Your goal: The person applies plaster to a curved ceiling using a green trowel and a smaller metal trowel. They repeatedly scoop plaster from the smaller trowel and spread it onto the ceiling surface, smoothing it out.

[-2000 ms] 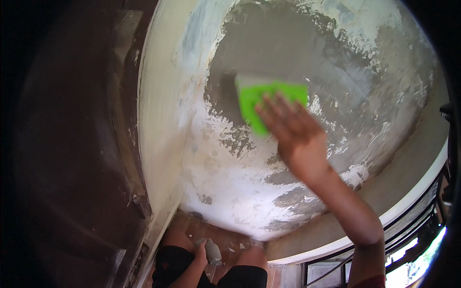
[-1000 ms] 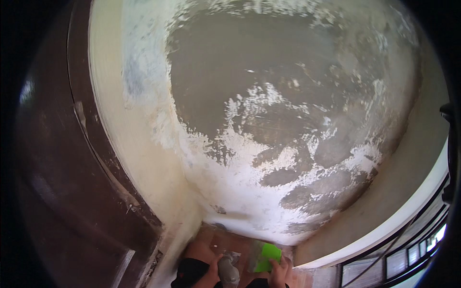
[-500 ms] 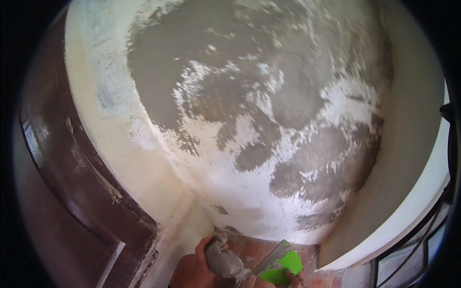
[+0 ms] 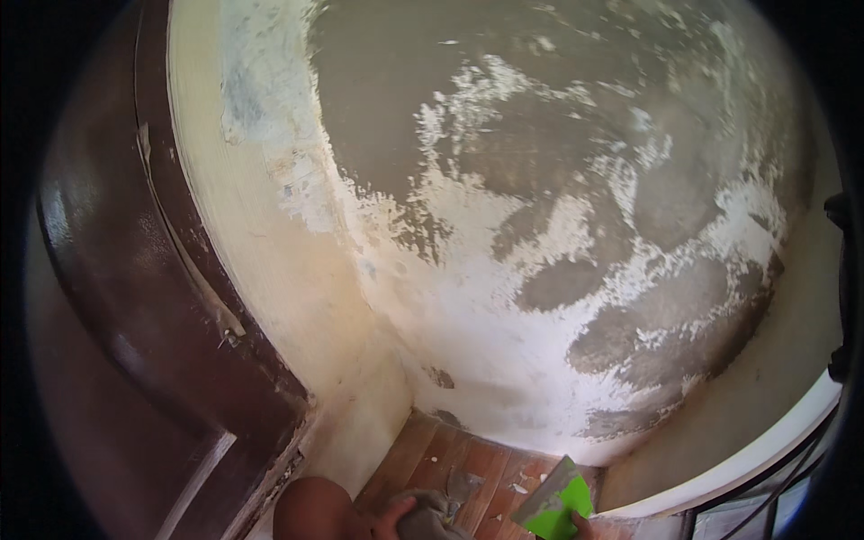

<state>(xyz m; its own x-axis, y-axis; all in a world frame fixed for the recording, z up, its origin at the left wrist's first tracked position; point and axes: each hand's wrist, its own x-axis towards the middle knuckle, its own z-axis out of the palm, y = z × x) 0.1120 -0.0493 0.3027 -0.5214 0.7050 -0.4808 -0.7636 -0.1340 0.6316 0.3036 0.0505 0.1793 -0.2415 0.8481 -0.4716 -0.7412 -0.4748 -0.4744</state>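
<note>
At the lower edge my left hand point(image 4: 389, 519) has its fingers closed around a grey plastic bag point(image 4: 430, 517), cut off by the picture's edge; grey paste showed in it a moment earlier. To its right, my right hand point(image 4: 583, 527) grips a green plastic spreader point(image 4: 560, 506) with grey paste on its blade. The spreader is tilted and apart from the wall. Beyond both hands rises a wall point(image 4: 477, 297) with wide patches of grey paste point(image 4: 396, 99) over its white surface.
A dark brown door point(image 4: 99, 297) with a chipped frame edge stands on the left. Reddish-brown floor point(image 4: 432, 450) carries scattered pale scraps point(image 4: 517, 489). A plain side wall point(image 4: 720, 441) closes the right, beside dark metal bars point(image 4: 765, 504).
The wall has shifted right in view. Both hands sit lower; the bag has sunk toward the bottom edge, and the spreader has moved right.
</note>
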